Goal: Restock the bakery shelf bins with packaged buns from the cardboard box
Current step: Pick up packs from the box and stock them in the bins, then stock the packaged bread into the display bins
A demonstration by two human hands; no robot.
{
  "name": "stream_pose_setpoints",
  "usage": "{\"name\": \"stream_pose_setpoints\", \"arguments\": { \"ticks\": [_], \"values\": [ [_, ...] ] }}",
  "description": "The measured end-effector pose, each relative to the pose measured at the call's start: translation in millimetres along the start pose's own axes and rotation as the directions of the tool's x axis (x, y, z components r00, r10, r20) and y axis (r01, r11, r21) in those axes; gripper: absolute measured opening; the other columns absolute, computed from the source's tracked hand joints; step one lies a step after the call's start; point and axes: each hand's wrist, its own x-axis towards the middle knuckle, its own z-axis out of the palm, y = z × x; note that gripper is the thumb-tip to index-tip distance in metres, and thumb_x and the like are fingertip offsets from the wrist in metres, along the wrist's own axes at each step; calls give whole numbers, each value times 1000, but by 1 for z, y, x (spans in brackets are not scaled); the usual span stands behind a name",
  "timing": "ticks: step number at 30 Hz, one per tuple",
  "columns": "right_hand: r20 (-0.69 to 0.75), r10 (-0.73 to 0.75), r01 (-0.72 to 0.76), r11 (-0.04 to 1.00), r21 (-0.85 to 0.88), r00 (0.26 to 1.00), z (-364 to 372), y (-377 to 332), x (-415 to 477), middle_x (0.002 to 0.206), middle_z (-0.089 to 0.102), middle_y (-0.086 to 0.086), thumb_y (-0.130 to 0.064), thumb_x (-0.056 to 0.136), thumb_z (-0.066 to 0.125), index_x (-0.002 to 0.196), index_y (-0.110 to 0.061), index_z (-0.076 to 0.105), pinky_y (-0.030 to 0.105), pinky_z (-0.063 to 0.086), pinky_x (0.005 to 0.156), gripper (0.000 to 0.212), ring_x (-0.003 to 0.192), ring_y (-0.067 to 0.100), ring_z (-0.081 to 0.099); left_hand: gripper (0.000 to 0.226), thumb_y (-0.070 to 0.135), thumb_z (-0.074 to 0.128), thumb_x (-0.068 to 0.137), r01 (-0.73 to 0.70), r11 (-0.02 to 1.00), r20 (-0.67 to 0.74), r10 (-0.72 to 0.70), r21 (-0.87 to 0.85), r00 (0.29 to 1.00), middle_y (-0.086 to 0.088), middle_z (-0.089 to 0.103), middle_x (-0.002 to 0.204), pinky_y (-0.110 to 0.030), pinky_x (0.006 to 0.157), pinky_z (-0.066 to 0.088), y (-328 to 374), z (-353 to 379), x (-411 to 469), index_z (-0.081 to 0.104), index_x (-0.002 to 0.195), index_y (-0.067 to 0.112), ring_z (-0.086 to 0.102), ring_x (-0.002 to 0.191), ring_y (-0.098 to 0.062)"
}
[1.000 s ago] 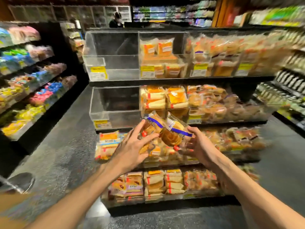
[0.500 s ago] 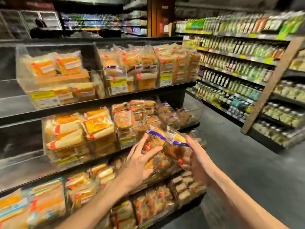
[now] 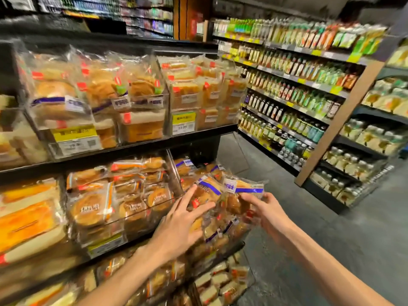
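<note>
In the head view, both hands were raised before the middle shelf (image 3: 141, 151), at its right end. The left hand (image 3: 178, 226) lay with spread, almost straight fingers flat against the left pack (image 3: 206, 192), pressing it and not closing around it. The right hand (image 3: 265, 210) gripped the lower edge of the right pack (image 3: 245, 188), thumb on the front and fingers curled behind. I judge that the two packs were squeezed together between the hands so that they could go in as one load.

They were held just in front of the end bin (image 3: 173, 168), a little above its front wall. This bin already had packs with the same blue stripe, so it was probably the right place for them. The other bins beside it and on the shelf above were full of other bread.

The cardboard box was not in view. The front wall of the end bin was behind the hands and the packs, so I could not tell how much room was left inside. Where exactly the two packs met was unclear, because the clear wrappers ran into each other. The print on the labels and on the yellow tag (image 3: 184, 120) was too blurred to read, and so were the bottles (image 3: 287, 96) across the aisle.
</note>
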Motion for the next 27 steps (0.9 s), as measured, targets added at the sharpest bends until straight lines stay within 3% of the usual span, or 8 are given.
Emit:
{"name": "stream_pose_setpoints", "arguments": {
  "ticks": [4,10,14,17,20,22,24,27],
  "values": [
    [-6,-19,19,999,-36,1000,-14,-14,58,110,69,15,-31,77,83,119,-11,49,41,61,71,57,84,25,74,71,29,64,94,-14,1000,16,13,1,1000,24,-25,158,-44,121,20,-7,7,45,25,143,62,-3,152,-12],
    [113,-2,9,998,-59,994,-9,-23,174,109,70,12,-37,78,82,108,-15,54,39,59,77,47,95,26,72,74,33,65,94,112,990,85,-104,-88,991,37,-26,152,-42,122,18,-13,15,90,18,124,82,0,147,-1],
    [295,99,-95,995,-27,950,18,-28,243,88,69,8,-35,82,79,114,-7,58,29,53,56,48,64,17,67,73,41,65,91,201,975,-9,-202,-96,979,35,-20,153,-32,116,27,-2,32,115,16,123,85,12,144,0],
    [426,164,-165,986,-35,890,47,-35,275,79,64,12,-32,88,73,98,-13,46,26,48,48,34,47,14,58,58,44,65,90,251,965,-128,-259,-80,957,28,-1,160,-18,108,40,6,36,123,31,119,81,36,140,-2],
    [571,226,-207,973,-98,789,82,-40,290,57,62,4,-31,93,68,104,-7,50,20,44,40,32,41,12,56,62,44,66,89,350,931,-193,-365,-109,911,31,1,158,3,98,25,13,35,117,32,132,73,37,134,8],
    [619,275,-253,959,-126,735,101,-38,293,74,68,7,-30,93,68,113,-7,56,25,54,47,33,57,15,65,68,43,68,88,401,911,-209,-411,-91,887,29,-6,159,0,101,26,17,37,111,28,133,74,35,133,11],
    [638,328,-289,942,-168,697,116,-37,293,83,69,8,-28,93,67,109,-8,60,31,61,58,26,70,17,69,68,43,69,88,423,903,-215,-430,-77,877,38,-8,154,-10,104,33,22,36,107,29,135,72,37,129,12],
    [650,350,-329,931,-159,675,130,-38,288,87,70,8,-22,94,66,96,-8,64,35,60,81,14,82,18,67,66,42,67,90,449,890,-182,-456,-81,871,48,-20,143,-1,97,33,27,30,101,29,134,72,21,125,27]
  ]
}}
